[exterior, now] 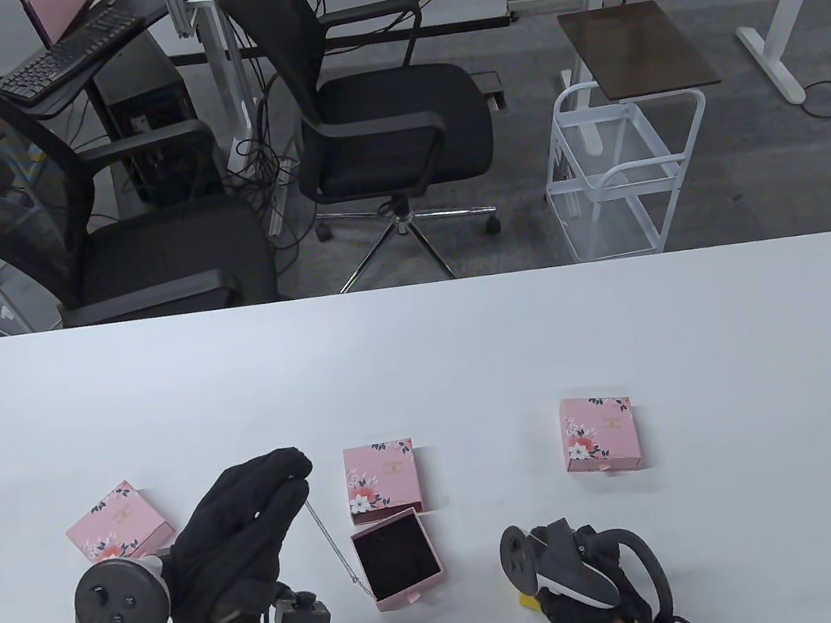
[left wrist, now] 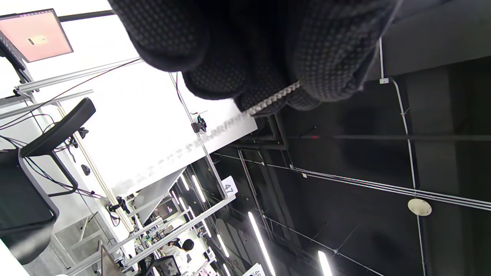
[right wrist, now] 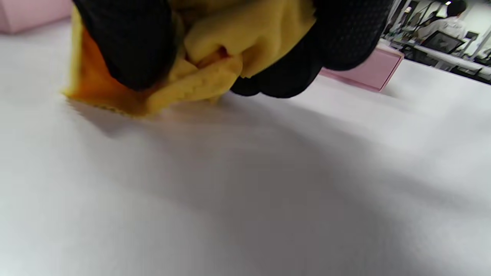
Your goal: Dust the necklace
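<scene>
My left hand (exterior: pixel 256 502) is raised above the table's front left and pinches one end of a thin silver necklace (exterior: pixel 335 549). The chain hangs down to the left edge of an open pink drawer box (exterior: pixel 398 559) with a dark lining. The left wrist view shows the chain (left wrist: pixel 274 99) held between the gloved fingertips (left wrist: pixel 307 73). My right hand (exterior: pixel 576 578) rests low at the front right of the drawer. In the right wrist view its fingers (right wrist: pixel 130 42) grip a bunched yellow cloth (right wrist: pixel 215 53) that touches the table.
Three closed pink floral boxes lie on the white table (exterior: pixel 425 373): one at the left (exterior: pixel 118 524), one behind the drawer (exterior: pixel 381 478), one to the right (exterior: pixel 599 432). Office chairs (exterior: pixel 383 104) and a white wire cart (exterior: pixel 621 168) stand beyond the far edge.
</scene>
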The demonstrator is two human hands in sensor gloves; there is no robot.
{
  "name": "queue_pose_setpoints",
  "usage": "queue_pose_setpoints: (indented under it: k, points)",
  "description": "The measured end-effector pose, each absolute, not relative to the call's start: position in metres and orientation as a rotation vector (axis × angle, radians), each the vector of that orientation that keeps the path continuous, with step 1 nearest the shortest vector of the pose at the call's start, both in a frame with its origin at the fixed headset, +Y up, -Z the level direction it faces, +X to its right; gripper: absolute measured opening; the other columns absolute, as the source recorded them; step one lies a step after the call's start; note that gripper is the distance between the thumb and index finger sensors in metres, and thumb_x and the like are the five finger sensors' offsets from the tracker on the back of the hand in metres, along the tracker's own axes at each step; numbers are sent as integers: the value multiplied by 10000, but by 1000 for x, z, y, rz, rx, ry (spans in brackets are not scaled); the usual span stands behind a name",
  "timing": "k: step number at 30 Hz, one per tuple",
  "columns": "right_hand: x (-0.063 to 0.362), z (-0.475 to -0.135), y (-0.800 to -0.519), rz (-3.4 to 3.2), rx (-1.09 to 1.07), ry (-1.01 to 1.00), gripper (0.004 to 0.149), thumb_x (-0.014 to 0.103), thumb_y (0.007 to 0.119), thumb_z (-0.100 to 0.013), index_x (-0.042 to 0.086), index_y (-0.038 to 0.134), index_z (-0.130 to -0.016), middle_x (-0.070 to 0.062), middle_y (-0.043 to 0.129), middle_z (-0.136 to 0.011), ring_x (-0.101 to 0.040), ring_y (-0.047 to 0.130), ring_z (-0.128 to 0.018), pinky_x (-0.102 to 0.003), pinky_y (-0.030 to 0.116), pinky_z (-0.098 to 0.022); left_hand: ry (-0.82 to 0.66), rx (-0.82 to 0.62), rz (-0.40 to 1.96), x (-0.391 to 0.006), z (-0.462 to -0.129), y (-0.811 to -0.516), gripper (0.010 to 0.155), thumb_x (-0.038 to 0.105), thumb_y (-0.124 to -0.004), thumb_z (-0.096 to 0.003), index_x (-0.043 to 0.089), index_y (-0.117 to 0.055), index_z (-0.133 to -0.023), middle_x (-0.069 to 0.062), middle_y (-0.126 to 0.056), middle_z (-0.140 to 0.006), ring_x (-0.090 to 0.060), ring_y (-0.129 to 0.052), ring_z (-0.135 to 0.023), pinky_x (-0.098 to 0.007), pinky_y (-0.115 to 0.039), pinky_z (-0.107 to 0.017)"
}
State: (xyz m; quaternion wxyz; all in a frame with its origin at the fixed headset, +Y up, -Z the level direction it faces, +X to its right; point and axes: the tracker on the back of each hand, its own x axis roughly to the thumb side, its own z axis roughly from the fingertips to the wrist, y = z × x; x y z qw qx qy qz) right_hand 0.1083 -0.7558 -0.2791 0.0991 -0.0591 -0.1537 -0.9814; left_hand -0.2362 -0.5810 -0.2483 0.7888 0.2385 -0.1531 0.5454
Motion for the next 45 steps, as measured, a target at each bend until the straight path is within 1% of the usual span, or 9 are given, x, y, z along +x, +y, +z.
queue_pose_setpoints:
  k: [3, 10, 14, 19, 23, 25, 28, 36, 45]
  points:
    - [111, -277, -754, -2895, -155, -532, 746, 453, 810, -593, 83, 479, -1151, -266, 629, -1094, -493, 726, -873, -569, 654, -646, -331, 513, 1176, -236, -248, -581, 352, 443, -900, -521, 332, -926, -855, 16, -990, -861, -200, -926, -747, -378, -842, -528]
    - [117, -266, -716, -2923, -225, -410, 730, 387, 836, -592, 73, 482, -1148, -275, 597, -1117, -513, 701, -898, -591, 635, -658, -336, 504, 1177, -235, -249, -583, 353, 443, -900, -522, 332, -925, -856, 20, -990, -862, -200, -927, -747, -378, -842, -528]
    - [106, -260, -677, -3024, -310, -70, 642, 352, 800, -616, 79, 527, -1130, -260, 647, -1090, -491, 741, -873, -571, 661, -645, -337, 483, 1169, -231, -251, -586, 353, 440, -901, -522, 329, -926, -857, 20, -990, -861, -203, -926, -746, -379, -842, -527]
    - [62, -262, -650, -3385, -628, 241, 587, 380, 792, -614, 84, 616, -1090, -230, 749, -1019, -448, 814, -809, -533, 711, -608, -361, 476, 1175, -226, -253, -590, 355, 438, -904, -517, 328, -929, -854, 21, -994, -857, -203, -928, -744, -381, -842, -526]
    - [17, -269, -656, -3564, -1031, 87, 678, 450, 802, -590, 80, 581, -1114, -237, 724, -1038, -458, 794, -823, -542, 698, -619, -376, 458, 1165, -220, -255, -594, 357, 439, -903, -516, 328, -928, -854, 20, -994, -856, -200, -929, -743, -380, -842, -526]
    - [1, -273, -662, -3580, -1097, 27, 657, 457, 805, -584, 100, 611, -1100, -224, 736, -1024, -449, 799, -813, -541, 699, -618, -378, 452, 1167, -218, -257, -596, 355, 437, -904, -515, 327, -931, -852, 21, -995, -854, -201, -931, -740, -380, -844, -524]
    - [-10, -283, -668, -3575, -1047, 175, 367, 348, 791, -612, 189, 783, -942, -136, 873, -871, -366, 894, -684, -498, 755, -567, -368, 435, 1158, -220, -260, -599, 355, 438, -905, -514, 327, -933, -850, 19, -999, -850, -202, -934, -735, -381, -844, -521]
    - [23, -297, -685, -3674, -796, 494, 377, 362, 766, -604, 153, 817, -914, -107, 941, -742, -319, 940, -553, -459, 801, -487, -222, 407, 1156, -252, -273, -602, 353, 435, -916, -511, 312, -948, -840, 7, -1014, -826, -204, -947, -712, -383, -850, -502]
    - [37, -299, -689, -3715, -624, 626, 372, 353, 769, -605, 145, 822, -909, -109, 945, -733, -318, 944, -544, -458, 803, -477, -127, 258, 917, -258, -289, -613, 353, 422, -926, -512, 287, -961, -836, -16, -1031, -799, -214, -958, -688, -390, -852, -486]
